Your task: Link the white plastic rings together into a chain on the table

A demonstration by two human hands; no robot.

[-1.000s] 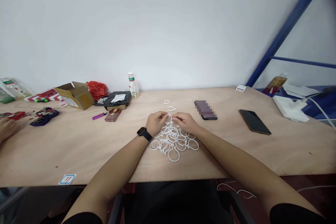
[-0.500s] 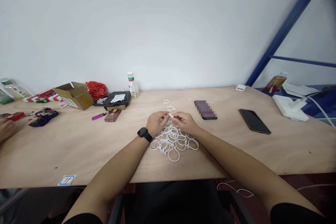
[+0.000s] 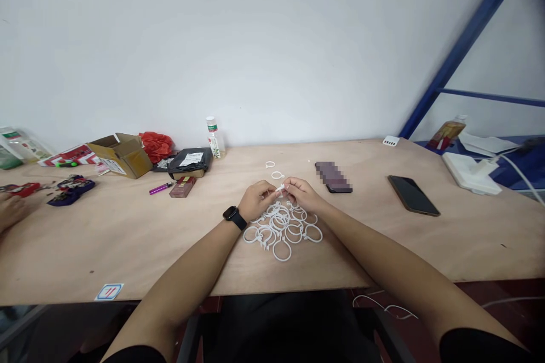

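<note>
Between my two hands is a small white plastic ring (image 3: 280, 188), pinched from both sides by the fingertips. My left hand (image 3: 258, 198), with a black watch at the wrist, grips it from the left. From the right, my right hand (image 3: 302, 193) closes on the same ring. Fingers cover most of its loop. Just below and in front of the hands lies a loose pile of white plastic rings (image 3: 281, 250), each with a small clip-like end. Beyond the fingers, two single rings lie apart on the table, a nearer one (image 3: 277, 178) and a farther one (image 3: 269, 168).
Right of my hands lie a blurred-screen phone (image 3: 334, 177) and a dark phone (image 3: 413, 195). A white power strip (image 3: 470, 176) is farther right. Leftward are a maroon box (image 3: 183, 187), a bottle (image 3: 216, 139), a black package (image 3: 191, 161) and a cardboard box (image 3: 121, 156). Another person's hand (image 3: 12, 210) shows far left.
The pinched ring's end has shifted slightly right and turned between my fingers. My right fingertips have risen a little. The pile and the two single rings lie as before.
</note>
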